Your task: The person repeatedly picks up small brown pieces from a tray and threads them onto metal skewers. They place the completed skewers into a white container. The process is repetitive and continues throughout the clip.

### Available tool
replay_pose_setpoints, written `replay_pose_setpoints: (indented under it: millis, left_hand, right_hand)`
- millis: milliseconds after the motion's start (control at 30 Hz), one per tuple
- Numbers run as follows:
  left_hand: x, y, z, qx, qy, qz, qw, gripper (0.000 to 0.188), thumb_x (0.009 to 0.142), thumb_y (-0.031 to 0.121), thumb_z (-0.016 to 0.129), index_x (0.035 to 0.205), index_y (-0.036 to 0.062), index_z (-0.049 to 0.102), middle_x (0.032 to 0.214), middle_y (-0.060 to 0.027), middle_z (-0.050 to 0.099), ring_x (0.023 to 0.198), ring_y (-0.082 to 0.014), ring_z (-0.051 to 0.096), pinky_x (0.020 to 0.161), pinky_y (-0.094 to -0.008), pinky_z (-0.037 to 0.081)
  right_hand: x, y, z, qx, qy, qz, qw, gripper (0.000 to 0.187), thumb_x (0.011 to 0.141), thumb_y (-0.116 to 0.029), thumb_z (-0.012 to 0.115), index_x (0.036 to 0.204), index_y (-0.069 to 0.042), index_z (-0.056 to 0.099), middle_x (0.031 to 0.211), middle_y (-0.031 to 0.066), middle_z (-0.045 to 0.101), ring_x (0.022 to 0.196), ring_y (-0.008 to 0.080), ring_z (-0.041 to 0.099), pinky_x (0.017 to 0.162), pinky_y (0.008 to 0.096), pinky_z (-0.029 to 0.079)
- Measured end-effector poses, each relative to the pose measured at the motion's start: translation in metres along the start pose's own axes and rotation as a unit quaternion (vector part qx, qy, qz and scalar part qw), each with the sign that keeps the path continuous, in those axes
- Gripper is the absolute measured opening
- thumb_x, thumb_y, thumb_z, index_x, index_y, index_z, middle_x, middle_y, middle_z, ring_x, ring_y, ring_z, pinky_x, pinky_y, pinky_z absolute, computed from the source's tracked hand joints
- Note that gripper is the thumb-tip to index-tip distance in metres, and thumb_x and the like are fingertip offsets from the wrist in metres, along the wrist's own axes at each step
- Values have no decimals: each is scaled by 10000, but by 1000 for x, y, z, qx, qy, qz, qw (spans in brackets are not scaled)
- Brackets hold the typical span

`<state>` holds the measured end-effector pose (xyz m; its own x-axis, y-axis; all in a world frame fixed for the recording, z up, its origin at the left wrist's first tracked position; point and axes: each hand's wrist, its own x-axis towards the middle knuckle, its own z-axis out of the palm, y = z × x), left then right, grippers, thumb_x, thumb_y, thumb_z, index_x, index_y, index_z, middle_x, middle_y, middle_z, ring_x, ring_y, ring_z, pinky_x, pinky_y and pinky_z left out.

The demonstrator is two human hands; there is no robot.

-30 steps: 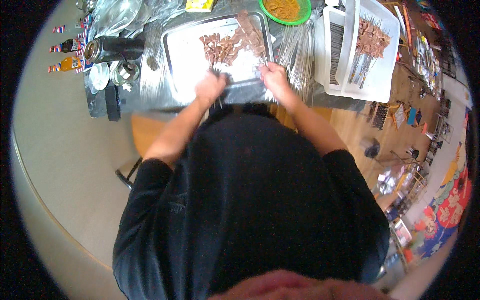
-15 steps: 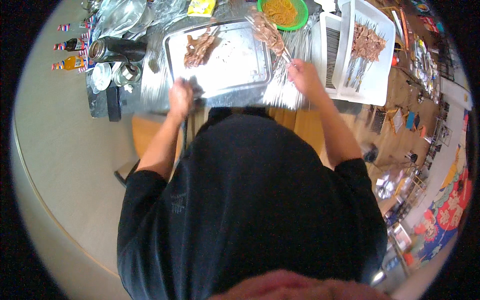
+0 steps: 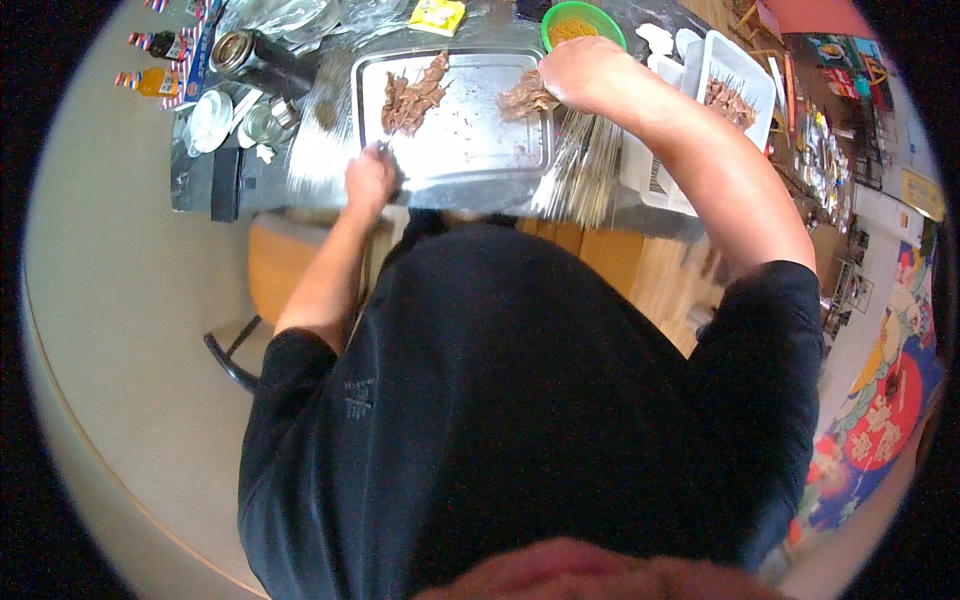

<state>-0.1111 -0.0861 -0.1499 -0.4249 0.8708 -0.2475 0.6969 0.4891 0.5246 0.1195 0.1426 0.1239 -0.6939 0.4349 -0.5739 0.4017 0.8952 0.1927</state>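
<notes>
A metal tray (image 3: pixel 455 165) lies in front of me, with a pile of meat skewers (image 3: pixel 412 103) on its left part. My right hand (image 3: pixel 578 72) reaches over the tray's right edge beside a green basket (image 3: pixel 612 32) of thin orange-brown strands. It appears closed around a bunch of meat skewers (image 3: pixel 525 97), whose meat points left over the tray; the hand hides the sticks. At the tray's near left corner, my left hand (image 3: pixel 371 180) is closed, with a small dark bit showing at its fingertips. What it grips cannot be made out.
Bare skewer sticks (image 3: pixel 580 165) lie right of the tray. Beyond them, a white bin (image 3: pixel 765 75) holds more meat skewers. At left stand a dark flask (image 3: pixel 270 65), a white bowl (image 3: pixel 210 122), bottles (image 3: pixel 155 82) and a black box (image 3: pixel 227 185). A yellow packet (image 3: pixel 437 16) lies behind.
My right hand has moved up and slightly left, turning the meat skewers so their meat points left over the tray. The left hand stays near the tray's corner. The view has shifted slightly.
</notes>
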Motion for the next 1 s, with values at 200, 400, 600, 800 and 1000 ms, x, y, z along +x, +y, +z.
replay_pose_setpoints:
  millis: [200, 400, 600, 800, 1000]
  left_hand:
    - [-3, 10, -7, 3, 20, 10, 1000, 261, 935, 248, 568, 1075, 73, 700, 924, -235, 711, 867, -442, 683, 809, -534, 543]
    - [-10, 18, -29, -103, 107, 27, 989, 263, 955, 249, 580, 926, 22, 708, 818, -210, 712, 767, -385, 687, 722, -472, 544]
    - [-15, 74, -42, -523, -138, -128, 831, 202, 1045, 174, 555, 1059, 7, 669, 879, -83, 743, 585, -117, 591, 557, -263, 491]
    - [-3, 111, 51, -649, -249, -186, 695, 212, 1036, 160, 545, 1084, -2, 674, 971, -82, 711, 786, -145, 621, 729, -302, 515]
    - [-20, 147, 82, -544, -330, -256, 728, 259, 1055, 225, 528, 968, 29, 674, 811, -72, 667, 681, -181, 599, 726, -338, 523]
  right_hand:
    - [22, -21, 12, -24, -21, -7, 999, 247, 831, -118, 636, 1014, -6, 757, 1042, 233, 732, 1003, 390, 718, 815, 485, 582]
    - [2, 13, 23, 38, -37, 58, 997, 229, 844, -149, 620, 934, 0, 770, 986, 243, 734, 944, 376, 734, 790, 461, 589]
    - [-41, 12, 114, 676, -19, 142, 723, 196, 966, -200, 600, 890, -34, 673, 725, 65, 694, 465, 107, 486, 436, 264, 405]
    - [-12, -100, 213, 931, 23, 119, 345, 275, 1024, -157, 542, 1142, 89, 573, 1146, 280, 685, 1005, 388, 716, 811, 498, 620]
    - [0, -141, 237, 976, -16, 139, 166, 243, 1055, -246, 512, 1063, -15, 588, 848, 119, 656, 692, 238, 670, 605, 458, 608]
